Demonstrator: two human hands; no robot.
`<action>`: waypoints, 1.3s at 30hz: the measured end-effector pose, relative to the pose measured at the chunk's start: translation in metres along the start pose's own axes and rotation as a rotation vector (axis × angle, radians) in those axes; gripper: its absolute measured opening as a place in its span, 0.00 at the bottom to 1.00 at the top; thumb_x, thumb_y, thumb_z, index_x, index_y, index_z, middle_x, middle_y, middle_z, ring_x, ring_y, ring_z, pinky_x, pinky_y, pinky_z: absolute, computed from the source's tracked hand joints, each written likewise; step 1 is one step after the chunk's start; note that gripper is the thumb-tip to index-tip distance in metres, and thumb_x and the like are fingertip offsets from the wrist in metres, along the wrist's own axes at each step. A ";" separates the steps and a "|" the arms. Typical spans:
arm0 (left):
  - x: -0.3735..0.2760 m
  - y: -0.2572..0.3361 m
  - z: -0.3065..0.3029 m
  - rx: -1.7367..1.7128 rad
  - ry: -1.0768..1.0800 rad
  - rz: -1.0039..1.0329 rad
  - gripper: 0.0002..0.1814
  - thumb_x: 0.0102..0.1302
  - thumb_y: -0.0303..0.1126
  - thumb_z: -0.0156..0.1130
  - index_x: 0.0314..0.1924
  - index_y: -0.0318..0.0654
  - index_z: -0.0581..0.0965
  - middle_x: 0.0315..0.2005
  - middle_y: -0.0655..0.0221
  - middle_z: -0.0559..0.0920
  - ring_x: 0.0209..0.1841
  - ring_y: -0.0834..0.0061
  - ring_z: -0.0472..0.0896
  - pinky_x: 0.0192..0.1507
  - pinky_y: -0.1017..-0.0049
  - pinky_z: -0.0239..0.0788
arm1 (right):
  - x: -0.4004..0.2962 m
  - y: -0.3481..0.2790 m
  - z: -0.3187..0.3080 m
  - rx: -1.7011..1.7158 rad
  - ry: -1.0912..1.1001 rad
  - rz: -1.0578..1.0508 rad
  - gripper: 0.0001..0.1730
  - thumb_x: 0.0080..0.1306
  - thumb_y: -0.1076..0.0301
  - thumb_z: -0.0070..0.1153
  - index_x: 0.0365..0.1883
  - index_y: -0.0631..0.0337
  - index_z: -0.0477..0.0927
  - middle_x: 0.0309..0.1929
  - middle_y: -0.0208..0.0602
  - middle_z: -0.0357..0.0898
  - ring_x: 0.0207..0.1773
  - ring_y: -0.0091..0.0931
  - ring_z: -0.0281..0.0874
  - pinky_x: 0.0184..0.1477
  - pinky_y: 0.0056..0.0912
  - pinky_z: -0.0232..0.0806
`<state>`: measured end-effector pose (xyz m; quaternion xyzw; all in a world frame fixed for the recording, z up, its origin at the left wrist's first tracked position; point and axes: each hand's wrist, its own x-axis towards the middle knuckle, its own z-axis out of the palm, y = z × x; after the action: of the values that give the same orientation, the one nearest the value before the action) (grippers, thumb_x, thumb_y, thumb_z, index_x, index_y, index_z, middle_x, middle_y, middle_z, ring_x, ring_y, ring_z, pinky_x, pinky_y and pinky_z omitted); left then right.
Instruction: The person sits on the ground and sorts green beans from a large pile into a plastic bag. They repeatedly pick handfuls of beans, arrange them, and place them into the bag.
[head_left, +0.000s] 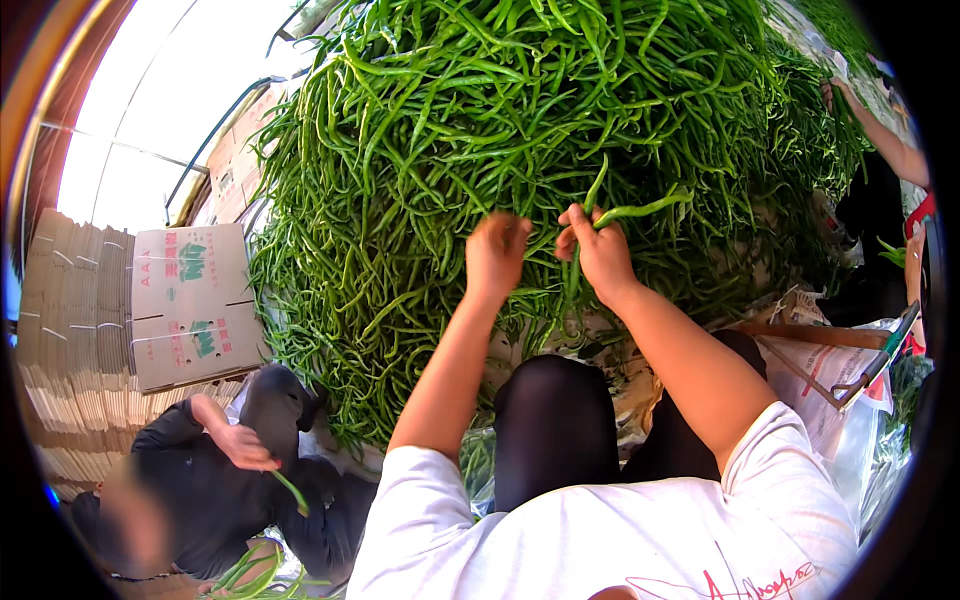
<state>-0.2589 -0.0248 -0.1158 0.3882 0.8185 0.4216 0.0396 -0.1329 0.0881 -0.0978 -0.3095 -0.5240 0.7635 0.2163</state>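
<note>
A large heap of long green chili peppers (420, 142) rises in front of me. My right hand (602, 251) grips a few green chili peppers (645, 208). Two of them stick out past the thumb, one upward and one to the right. Just to the left, my left hand (496, 251) hovers over the front of the heap with its fingers curled. Motion blurs its fingertips, so whether anything is between them cannot be told.
Flattened cardboard boxes (199, 300) are stacked at left. A person in dark clothes (217, 480) sits below them, holding a pepper (291, 491). Another person's arm (885, 139) reaches in at right. A metal-and-wood frame (825, 335) holding plastic bags stands by my right elbow.
</note>
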 end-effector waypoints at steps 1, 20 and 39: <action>0.019 -0.011 0.003 0.220 0.102 0.105 0.16 0.63 0.34 0.63 0.46 0.32 0.75 0.41 0.54 0.81 0.44 0.54 0.79 0.44 0.59 0.69 | 0.002 -0.004 -0.004 0.010 -0.009 -0.002 0.18 0.75 0.55 0.45 0.42 0.63 0.76 0.25 0.27 0.74 0.28 0.19 0.72 0.33 0.29 0.70; 0.064 -0.020 0.038 0.280 0.224 0.272 0.12 0.67 0.33 0.58 0.44 0.32 0.73 0.39 0.54 0.78 0.45 0.52 0.74 0.50 0.57 0.64 | 0.030 -0.007 -0.014 0.276 0.105 0.102 0.12 0.73 0.59 0.50 0.39 0.59 0.74 0.32 0.32 0.77 0.38 0.27 0.75 0.50 0.37 0.62; -0.018 0.009 0.001 -0.300 -0.410 -0.009 0.20 0.69 0.33 0.60 0.55 0.28 0.71 0.43 0.66 0.77 0.40 0.80 0.74 0.43 0.77 0.67 | 0.019 -0.008 0.002 0.342 -0.177 -0.023 0.17 0.73 0.68 0.50 0.58 0.63 0.71 0.43 0.35 0.78 0.42 0.26 0.76 0.49 0.31 0.69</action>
<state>-0.2404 -0.0327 -0.1147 0.4518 0.7232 0.4510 0.2636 -0.1478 0.1026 -0.0947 -0.1939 -0.4071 0.8631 0.2275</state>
